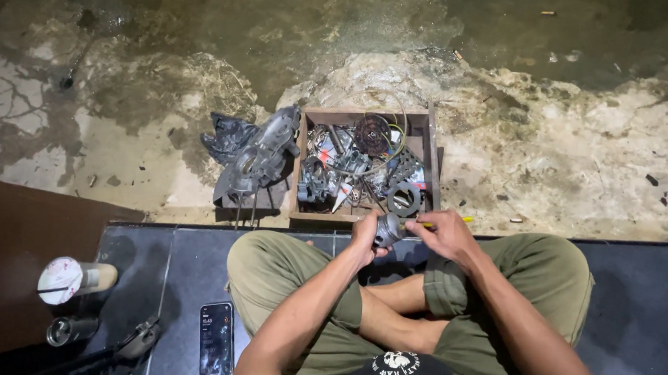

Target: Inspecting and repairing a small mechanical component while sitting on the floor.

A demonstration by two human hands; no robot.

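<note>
I sit cross-legged on a dark tiled step. My left hand point(365, 234) grips a small round grey metal part point(388, 229), held in front of my knees. My right hand point(446, 231) holds a thin tool with a yellow handle point(463, 219), its tip pointed at the metal part. Just beyond both hands stands a wooden box point(432, 151) filled with several metal engine parts, wires and a dark gear wheel point(373, 133).
A grey metal engine casing point(257, 160) lies left of the box on dark cloth. A phone point(216, 338) lies on the tile by my left knee. A lidded cup point(73, 278), a small dark cylinder point(70, 330) and a dark tool point(136, 342) sit at lower left. Rough stained ground lies beyond.
</note>
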